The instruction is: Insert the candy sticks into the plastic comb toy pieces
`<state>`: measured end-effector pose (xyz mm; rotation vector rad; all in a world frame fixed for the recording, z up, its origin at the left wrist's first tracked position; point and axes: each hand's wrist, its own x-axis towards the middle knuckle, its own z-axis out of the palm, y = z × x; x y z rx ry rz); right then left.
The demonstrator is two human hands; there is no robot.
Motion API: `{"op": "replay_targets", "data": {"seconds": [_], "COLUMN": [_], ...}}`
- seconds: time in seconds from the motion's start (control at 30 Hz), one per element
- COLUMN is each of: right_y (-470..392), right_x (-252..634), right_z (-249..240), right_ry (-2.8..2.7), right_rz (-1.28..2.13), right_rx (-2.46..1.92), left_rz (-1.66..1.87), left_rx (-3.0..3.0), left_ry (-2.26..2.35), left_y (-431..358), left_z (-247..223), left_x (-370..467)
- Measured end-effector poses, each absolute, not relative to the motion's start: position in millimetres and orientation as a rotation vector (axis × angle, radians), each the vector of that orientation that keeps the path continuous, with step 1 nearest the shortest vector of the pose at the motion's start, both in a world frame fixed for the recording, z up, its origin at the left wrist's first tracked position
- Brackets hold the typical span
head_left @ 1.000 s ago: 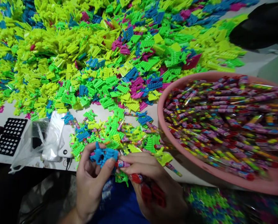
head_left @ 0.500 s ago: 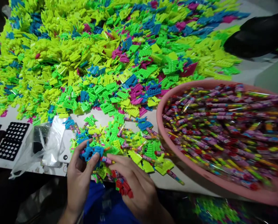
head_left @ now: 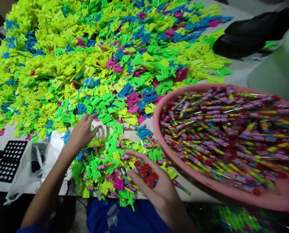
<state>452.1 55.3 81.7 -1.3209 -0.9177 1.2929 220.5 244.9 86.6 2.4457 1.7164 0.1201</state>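
My left hand (head_left: 83, 132) reaches over the near edge of the big pile of yellow, green, blue and pink plastic pieces (head_left: 81, 64); its fingers are spread and nothing shows between them. In the palm of my right hand (head_left: 156, 181) lies a bundle of candy tubes with red ends (head_left: 148, 174), held by curled fingers. Between and below the hands is a smaller heap of green and yellow pieces (head_left: 94, 166) mixed with candy tubes. A blue piece (head_left: 143, 132) rests beside that heap, near the basin.
A pink basin (head_left: 158, 126) full of wrapped candy tubes stands at the right. Behind it are a dark object (head_left: 246, 34) and a pale green container (head_left: 275, 69). Black dotted trays (head_left: 8, 160) and a clear plastic bag (head_left: 25, 174) lie at the left.
My left hand has let go of the blue piece and moved up to the big pile. My right hand has turned, showing the red-ended tubes in its palm. The view has shifted slightly.
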Motion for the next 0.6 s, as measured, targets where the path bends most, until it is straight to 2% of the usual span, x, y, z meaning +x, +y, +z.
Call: {"op": "replay_targets", "data": {"seconds": [0.23, 0.6], "right_y": [52, 49], "right_x": [457, 457], "right_z": [98, 101], "right_ry": [-0.788, -0.925], "right_rz": [1.502, 1.287], "right_rx": [-1.238, -1.212], "left_rz": [-0.264, -0.51], "left_rx": [2.623, 2.814], "left_ry": [1.695, 1.516], "left_y": [301, 281], "left_z": [53, 64], "left_x": [275, 255]}}
